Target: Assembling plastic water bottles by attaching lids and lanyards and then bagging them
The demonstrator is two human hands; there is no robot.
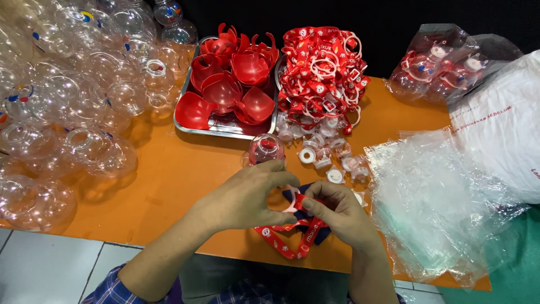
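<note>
Small assembly/packing workshop. Evidence: orange worktable [169,186]; heap of identical clear bottles [67,101]; metal tray [191,130] of red cups [236,79]; pile of red straps [320,73]; loose white caps [329,157]; plastic bags [444,197].

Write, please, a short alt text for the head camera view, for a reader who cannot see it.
Two bare hands, left hand and right hand, hold a red printed strap over an orange table. Behind them stand a metal tray of red plastic cups, a heap of red straps, and many clear plastic bottles at left.
</note>
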